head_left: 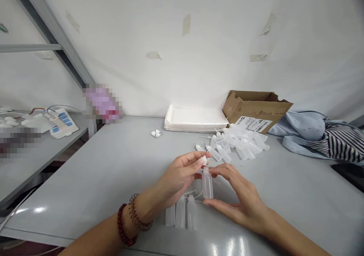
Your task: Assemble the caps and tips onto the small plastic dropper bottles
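Observation:
My left hand (pixel 183 172) pinches a small white cap (pixel 204 160) between thumb and fingers. Just below the cap, a clear plastic squeeze bottle (pixel 207 186) stands upright, gripped by my right hand (pixel 240 195) with the thumb low and the fingers near its neck. Whether cap and bottle neck touch, I cannot tell. Under my left wrist, several similar bottles (pixel 181 212) lie in a row on the grey table (pixel 119 184), with thin loose straps at their necks. Beyond my hands lie bottles fitted with white caps (pixel 214 153).
A pile of clear bottles (pixel 247 142) lies before an open cardboard box (pixel 256 108). White padded envelopes (pixel 196 119) are stacked by the wall. Loose white caps (pixel 156 133) lie left of them. Blue and striped cloth (pixel 309 131) is at right; a power strip (pixel 64 123) sits at left.

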The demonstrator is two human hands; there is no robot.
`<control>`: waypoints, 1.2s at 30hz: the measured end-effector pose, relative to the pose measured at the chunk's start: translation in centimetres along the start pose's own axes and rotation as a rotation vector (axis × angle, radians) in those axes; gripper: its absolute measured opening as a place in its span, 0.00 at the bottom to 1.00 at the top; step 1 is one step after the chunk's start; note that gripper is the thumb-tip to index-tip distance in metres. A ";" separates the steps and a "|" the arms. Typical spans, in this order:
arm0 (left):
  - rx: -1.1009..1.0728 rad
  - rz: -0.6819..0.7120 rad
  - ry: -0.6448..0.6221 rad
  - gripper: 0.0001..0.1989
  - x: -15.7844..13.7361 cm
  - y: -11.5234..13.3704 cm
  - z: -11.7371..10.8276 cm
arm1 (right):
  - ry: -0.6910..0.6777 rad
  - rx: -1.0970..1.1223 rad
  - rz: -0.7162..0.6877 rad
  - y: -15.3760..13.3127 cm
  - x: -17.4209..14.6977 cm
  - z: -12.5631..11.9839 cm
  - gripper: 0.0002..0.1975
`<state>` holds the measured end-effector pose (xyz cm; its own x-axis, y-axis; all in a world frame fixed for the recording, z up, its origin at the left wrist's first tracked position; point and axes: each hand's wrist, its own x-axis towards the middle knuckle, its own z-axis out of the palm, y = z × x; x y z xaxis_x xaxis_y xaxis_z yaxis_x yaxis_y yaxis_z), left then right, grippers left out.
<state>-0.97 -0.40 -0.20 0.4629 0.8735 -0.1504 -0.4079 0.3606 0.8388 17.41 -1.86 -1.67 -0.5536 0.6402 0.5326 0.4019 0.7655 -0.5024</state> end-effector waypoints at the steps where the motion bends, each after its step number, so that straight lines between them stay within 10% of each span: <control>1: -0.001 -0.004 0.000 0.09 0.0 0.0 0.1 | -0.002 0.005 0.005 0.0 0.0 0.0 0.22; 18: 0.486 0.052 0.172 0.10 -0.3 0.6 -0.1 | 0.069 -0.047 -0.157 0.0 0.3 0.0 0.23; 36: 0.277 0.025 0.146 0.08 -0.2 1.0 -0.6 | 0.212 -0.333 -0.259 0.3 0.3 -0.5 0.16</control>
<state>-1.95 -0.05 0.37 0.3290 0.9261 -0.1845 -0.1785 0.2528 0.9509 17.71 -1.42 -1.27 -0.5189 0.3981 0.7565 0.5014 0.8585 -0.1078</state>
